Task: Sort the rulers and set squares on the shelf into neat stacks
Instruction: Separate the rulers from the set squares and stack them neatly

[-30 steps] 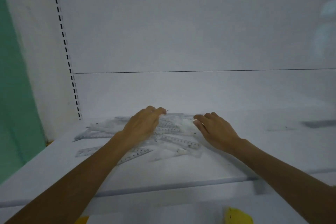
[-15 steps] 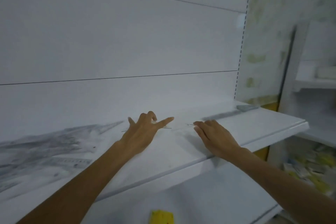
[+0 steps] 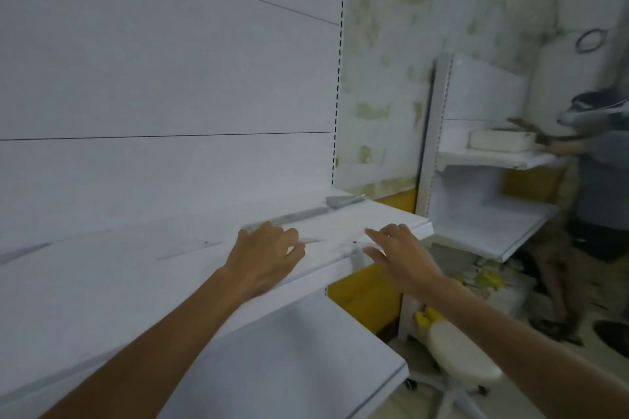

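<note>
While stretched over the white metal shelf point(image 3: 391, 216) at mid-frame, grips one end of a clear plastic ruler point(image 3: 352, 244) with the left hand point(image 3: 265, 255), fingers curled down over it. Touches the other end with the right hand point(image 3: 401, 257), fingers nearly straight and spread, thumb out, tips on the plastic near the shelf's front edge; too blurred to tell any pinch there. Holds the ruler low across the gap between both hands, just right of centre. Just above the hands, flat along the shelf: a long grey ruler point(image 3: 299, 214). Beyond it, at the shelf's far end: a grey pile of set squares point(image 3: 342, 201). Lower right: a cream round stool point(image 3: 459, 350). Far right: another person point(image 3: 599, 180), blurred.
</note>
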Demonstrator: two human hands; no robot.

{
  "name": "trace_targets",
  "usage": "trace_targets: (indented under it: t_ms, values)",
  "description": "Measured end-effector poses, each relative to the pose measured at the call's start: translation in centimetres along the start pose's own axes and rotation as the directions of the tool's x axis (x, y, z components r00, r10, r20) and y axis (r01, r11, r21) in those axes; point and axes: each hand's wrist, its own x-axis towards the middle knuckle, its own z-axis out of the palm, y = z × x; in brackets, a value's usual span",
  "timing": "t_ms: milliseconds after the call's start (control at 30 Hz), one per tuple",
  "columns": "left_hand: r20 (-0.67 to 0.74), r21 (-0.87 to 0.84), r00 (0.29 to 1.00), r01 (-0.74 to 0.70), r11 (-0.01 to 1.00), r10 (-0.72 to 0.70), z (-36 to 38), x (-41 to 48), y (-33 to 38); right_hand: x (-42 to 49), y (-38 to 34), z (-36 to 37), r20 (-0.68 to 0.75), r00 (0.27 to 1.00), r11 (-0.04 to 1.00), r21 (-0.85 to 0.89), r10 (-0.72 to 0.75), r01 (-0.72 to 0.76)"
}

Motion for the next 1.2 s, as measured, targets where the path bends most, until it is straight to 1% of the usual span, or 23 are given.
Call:
trace_targets:
  t_ms: [67, 133, 233, 300, 400, 467, 533, 633, 700, 767, 867, 933, 1000, 1067, 1200]
  values:
    - [-0.007, -0.016, 1.0, -0.002, 1.0, 0.002, 0.5, 1.5, 1.0, 0.6, 1.7, 0.0, -0.024, 0.999, 0.999, 0.011, 0.038, -0.038]
    - [0.015, -0.012, 1.0, -0.014, 1.0, 0.014, 0.9, 3.0, 1.7, 1.1, 2.8, 0.2, -0.032, 0.998, 0.998, 0.027, 0.062, -0.062]
    - [0.08, 0.038, 0.995, -0.065, 0.997, 0.062, 1.6, 5.5, 2.1, 2.3, 4.4, 1.0, -0.002, 0.998, 0.997, 0.039, 0.07, -0.07]
    - [0.136, 0.052, 0.986, -0.101, 0.994, 0.093, 1.9, 7.6, 2.4, 3.7, 5.6, 1.2, -0.009, 0.997, 0.996, 0.051, 0.073, -0.073]
    - [0.187, -0.021, 0.977, -0.104, 0.994, 0.106, 2.6, 10.8, 2.5, 5.8, 7.4, 1.4, -0.024, 0.995, 0.99, 0.101, 0.097, -0.094]
    - [0.181, -0.087, 0.98, -0.071, 0.994, 0.086, 3.1, 12.7, 2.6, 7.1, 8.6, 1.7, -0.034, 0.992, 0.985, 0.127, 0.119, -0.114]
    - [0.174, -0.119, 0.982, -0.046, 0.992, 0.067, 3.8, 14.3, 2.7, 8.3, 9.9, 2.3, -0.007, 0.99, 0.979, 0.149, 0.142, -0.139]
    - [0.098, -0.122, 0.993, -0.048, 0.991, 0.06, 4.6, 15.8, 2.5, 9.9, 11.2, 3.8, 0.011, 0.99, 0.972, 0.19, 0.137, -0.137]
    - [0.047, -0.189, 0.999, -0.003, 0.982, 0.013, 4.8, 16.7, 2.1, 11.4, 11.8, 4.9, -0.01, 0.993, 0.97, 0.218, 0.116, -0.111]
    - [0.031, -0.251, 0.998, 0.053, 0.967, -0.046, 5.0, 17.4, 1.6, 13.2, 12.3, 6.0, -0.017, 0.997, 0.972, 0.225, 0.072, -0.067]
    - [0.021, -0.286, 0.996, 0.088, 0.954, -0.085, 5.4, 18.0, 0.6, 16.6, 13.0, 7.2, -0.029, 0.999, 0.969, 0.245, -0.019, 0.025]
    - [0.006, -0.298, 0.987, 0.157, 0.942, -0.162, 5.6, 18.2, 0.1, 19.0, 13.4, 7.9, -0.041, 0.996, 0.954, 0.288, -0.073, 0.082]
    - [-0.012, -0.236, 0.968, 0.24, 0.942, -0.25, 5.6, 18.3, -0.2, 21.0, 13.7, 8.7, -0.036, 0.99, 0.935, 0.327, -0.133, 0.138]
    - [-0.044, -0.146, 0.951, 0.295, 0.944, -0.305, 5.8, 18.5, 0.0, 22.7, 13.9, 9.5, -0.021, 0.981, 0.91, 0.37, -0.195, 0.189]
    - [-0.119, -0.112, 0.907, 0.391, 0.914, -0.403, 5.9, 19.1, 0.7, 25.6, 14.4, 10.7, 0.011, 0.953, 0.86, 0.434, -0.304, 0.269]
